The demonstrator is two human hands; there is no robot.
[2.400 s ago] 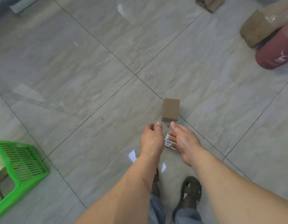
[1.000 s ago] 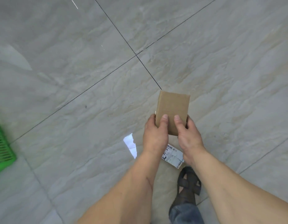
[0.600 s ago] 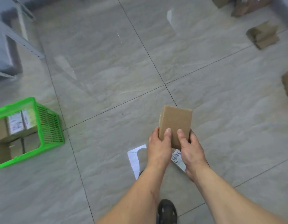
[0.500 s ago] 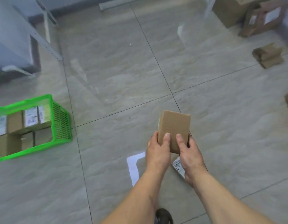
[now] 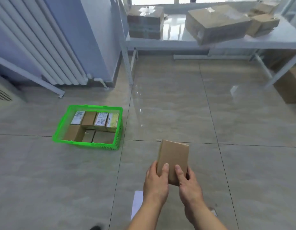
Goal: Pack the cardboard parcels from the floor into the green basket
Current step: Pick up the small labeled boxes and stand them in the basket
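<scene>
I hold a small brown cardboard parcel (image 5: 173, 156) in front of me with both hands, above the tiled floor. My left hand (image 5: 156, 183) grips its lower left side and my right hand (image 5: 189, 185) its lower right, thumbs on the top face. The green basket (image 5: 87, 143) stands on the floor to the left and further away. It holds several parcels, some brown, some with white printed labels.
A white radiator (image 5: 44, 47) and a blue wall fill the far left. A white metal shelf (image 5: 227, 42) at the back carries large cardboard boxes. Another big box (image 5: 288, 87) stands under it at the right. Grey floor tiles lie between me and the basket.
Both hands closed on the parcel and lifted it off the floor. The view rose and turned, so the basket now sits ahead at the left and the shelf is in sight.
</scene>
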